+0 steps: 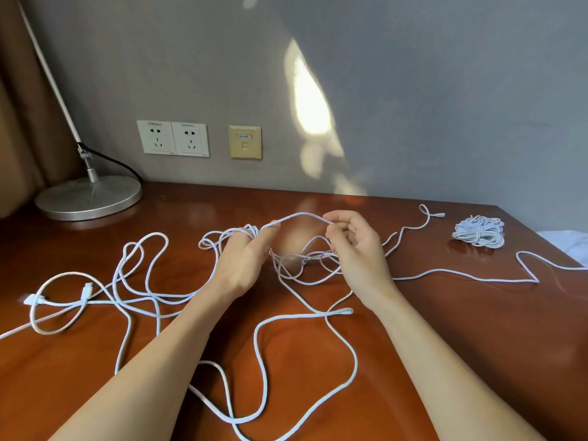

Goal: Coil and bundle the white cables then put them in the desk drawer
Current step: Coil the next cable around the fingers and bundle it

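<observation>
long white cable (299, 215) arcs between two hands above the glossy brown wooden counter (461, 338); left hand (241, 265) fingers grip its loops, right hand (358, 249) fingers pinch it.

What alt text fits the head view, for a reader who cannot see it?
The left hand and right hand stretch a white cable between them over a desk strewn with loose cable. A coiled bundle lies at far right, a lamp at far left.
</observation>
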A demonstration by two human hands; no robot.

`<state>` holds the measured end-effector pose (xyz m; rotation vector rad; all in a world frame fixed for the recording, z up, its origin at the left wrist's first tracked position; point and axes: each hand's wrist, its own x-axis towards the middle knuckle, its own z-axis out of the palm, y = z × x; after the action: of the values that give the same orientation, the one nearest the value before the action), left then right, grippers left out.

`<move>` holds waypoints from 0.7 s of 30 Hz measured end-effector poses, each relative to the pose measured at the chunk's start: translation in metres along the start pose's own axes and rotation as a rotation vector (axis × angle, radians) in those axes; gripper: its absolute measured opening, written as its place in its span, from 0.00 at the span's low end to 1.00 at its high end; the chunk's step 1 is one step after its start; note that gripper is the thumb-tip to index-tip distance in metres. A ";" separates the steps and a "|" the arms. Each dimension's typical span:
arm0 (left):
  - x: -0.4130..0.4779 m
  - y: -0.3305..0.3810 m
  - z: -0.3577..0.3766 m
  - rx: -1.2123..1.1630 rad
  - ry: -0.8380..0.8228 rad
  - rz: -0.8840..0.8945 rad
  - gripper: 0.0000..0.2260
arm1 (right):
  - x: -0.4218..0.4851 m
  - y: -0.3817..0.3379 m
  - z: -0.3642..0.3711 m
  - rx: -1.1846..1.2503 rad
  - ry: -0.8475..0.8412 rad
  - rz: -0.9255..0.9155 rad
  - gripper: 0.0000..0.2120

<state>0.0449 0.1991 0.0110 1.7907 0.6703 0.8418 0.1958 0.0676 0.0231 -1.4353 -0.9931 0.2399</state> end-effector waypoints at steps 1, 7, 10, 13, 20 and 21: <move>-0.001 0.002 0.001 -0.006 -0.041 0.003 0.27 | 0.000 0.001 0.000 -0.009 0.011 0.001 0.09; -0.001 0.009 0.007 -0.166 -0.201 -0.078 0.28 | -0.002 0.000 0.001 0.017 0.007 -0.004 0.04; -0.002 0.011 0.010 -0.355 -0.244 -0.114 0.25 | -0.004 -0.002 0.003 0.006 -0.015 -0.007 0.06; -0.001 0.010 0.008 -0.511 -0.239 -0.155 0.23 | -0.004 -0.001 0.003 -0.049 -0.017 -0.017 0.05; -0.002 0.016 -0.001 -0.956 -0.353 -0.208 0.17 | -0.002 0.008 0.002 -0.272 -0.061 -0.046 0.03; -0.001 0.016 -0.003 -1.006 -0.355 -0.200 0.18 | -0.002 0.009 0.002 -0.308 -0.075 -0.053 0.03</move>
<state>0.0433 0.1943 0.0262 0.8936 0.1182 0.5404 0.1972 0.0689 0.0140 -1.6852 -1.1646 0.1051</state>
